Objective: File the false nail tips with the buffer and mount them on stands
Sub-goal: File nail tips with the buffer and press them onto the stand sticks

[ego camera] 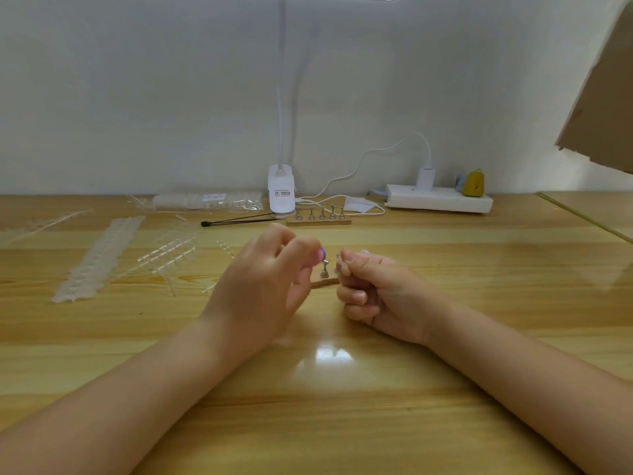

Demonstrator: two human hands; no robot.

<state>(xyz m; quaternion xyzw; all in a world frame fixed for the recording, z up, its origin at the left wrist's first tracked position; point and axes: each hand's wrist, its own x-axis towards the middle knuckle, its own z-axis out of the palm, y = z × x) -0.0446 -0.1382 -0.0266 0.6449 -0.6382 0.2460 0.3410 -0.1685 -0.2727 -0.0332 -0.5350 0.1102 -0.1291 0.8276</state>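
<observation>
Head view: two bare forearms reached in over a glossy wooden counter [445, 389]. The left hand [263, 286] hovered near centre with fingers curled, pinching a small pink-and-purple buffer [317, 258] at its fingertips. The right hand [373, 289] sat just beside it, fingers curled into a loose fist, thumb and forefinger pinched together near the top – whether a nail tip was held there couldn't be made out. Between the hands stood a small metal stand [324, 269] on a wooden strip [323, 283], partly hidden by the fingers.

Further back, approx. centre, a second wooden strip carried a row of five metal stands [320, 213]. Left of centre, strips of clear false nail tips [99, 255] and loose clear sprues [171, 255] lay spread on the counter – well apart from the hands. A clear bag of tips [205, 201] lay by the wall, next to a white clip lamp [281, 192], with a black-tipped tool [233, 221] in front. At back right sat a white power strip [440, 200] w/ a plugged-in charger and a yellow object [474, 183] behind it.
</observation>
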